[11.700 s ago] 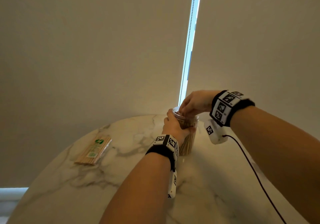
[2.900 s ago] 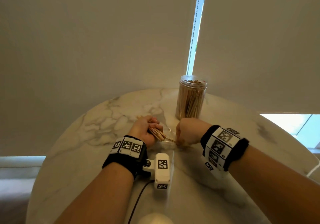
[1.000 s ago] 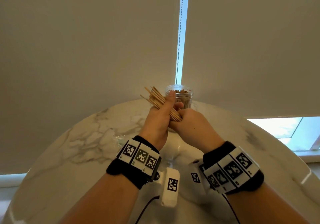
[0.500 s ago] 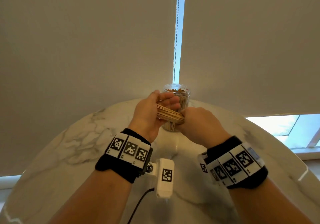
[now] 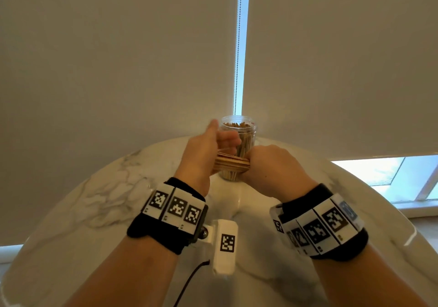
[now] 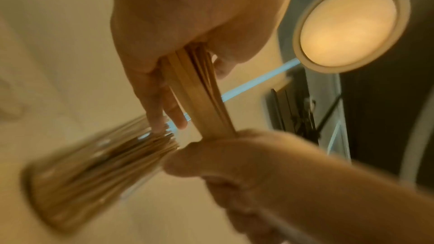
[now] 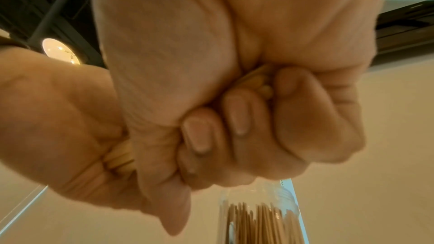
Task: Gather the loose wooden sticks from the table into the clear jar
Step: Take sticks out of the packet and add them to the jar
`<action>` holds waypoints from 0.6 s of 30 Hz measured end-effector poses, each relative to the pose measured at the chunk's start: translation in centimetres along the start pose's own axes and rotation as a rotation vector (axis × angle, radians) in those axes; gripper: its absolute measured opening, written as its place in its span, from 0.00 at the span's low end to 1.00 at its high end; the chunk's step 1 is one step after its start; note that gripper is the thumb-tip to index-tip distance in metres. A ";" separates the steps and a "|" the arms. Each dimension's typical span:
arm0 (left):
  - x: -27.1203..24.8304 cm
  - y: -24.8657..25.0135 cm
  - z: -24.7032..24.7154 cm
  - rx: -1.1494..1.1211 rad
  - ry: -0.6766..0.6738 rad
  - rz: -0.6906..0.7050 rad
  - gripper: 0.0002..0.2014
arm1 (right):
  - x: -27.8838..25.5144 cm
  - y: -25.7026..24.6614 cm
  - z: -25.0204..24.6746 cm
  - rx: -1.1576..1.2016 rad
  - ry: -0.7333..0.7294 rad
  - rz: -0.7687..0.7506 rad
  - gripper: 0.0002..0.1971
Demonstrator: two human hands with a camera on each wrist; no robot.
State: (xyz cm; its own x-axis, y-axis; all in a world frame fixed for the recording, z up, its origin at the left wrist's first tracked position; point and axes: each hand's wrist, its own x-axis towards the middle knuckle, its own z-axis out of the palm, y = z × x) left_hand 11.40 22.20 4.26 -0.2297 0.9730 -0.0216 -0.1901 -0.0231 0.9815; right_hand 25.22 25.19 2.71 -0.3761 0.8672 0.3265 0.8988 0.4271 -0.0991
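Note:
A clear jar [image 5: 246, 131] packed with upright wooden sticks stands at the table's far edge. Just in front of it, a bundle of loose sticks [image 5: 233, 162] lies level between both hands, above the table. My left hand [image 5: 206, 155] holds the bundle's left end, thumb raised. My right hand [image 5: 267, 164] is a tight fist round its right end. The left wrist view shows the bundle [image 6: 202, 97] running from my left palm into the right hand [image 6: 234, 155], with the jar [image 6: 89, 166] blurred beyond. In the right wrist view, stick ends [image 7: 260, 83] peek from the right hand's fist [image 7: 234, 108] above the jar [image 7: 260, 218].
The round marble table [image 5: 99, 207] curves away on both sides. Roller blinds [image 5: 118, 57] hang close behind the jar, with a bead chain [image 5: 238, 46] in the gap. A cable [image 5: 189, 280] trails from the left wrist camera.
The bundle, slanted and fanned out a second ago, now lies level and tight between both hands, slightly lower in front of the jar. My left thumb has lifted.

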 end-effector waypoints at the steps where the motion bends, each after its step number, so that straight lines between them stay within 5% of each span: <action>1: 0.0 -0.4 0.3 0.070 -0.008 0.005 0.24 | -0.1 0.0 -0.2 -0.040 0.021 0.000 0.16; 7: 0.4 -0.7 0.5 -0.010 0.006 -0.005 0.16 | 0.0 0.6 -1.0 -0.008 0.009 0.043 0.09; 12: 0.3 -2.1 0.3 0.173 -0.041 -0.016 0.17 | -0.1 0.6 -1.2 0.027 -0.022 -0.014 0.15; 18: 1.2 -2.0 -0.5 0.317 0.025 0.170 0.19 | -0.3 0.4 -2.1 0.224 -0.091 -0.089 0.20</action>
State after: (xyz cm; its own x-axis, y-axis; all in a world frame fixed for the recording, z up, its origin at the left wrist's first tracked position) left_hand 10.99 23.28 2.18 -0.2562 0.9556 0.1459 0.1575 -0.1076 0.9816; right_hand 26.20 24.58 4.54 -0.4792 0.8390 0.2579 0.7927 0.5398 -0.2831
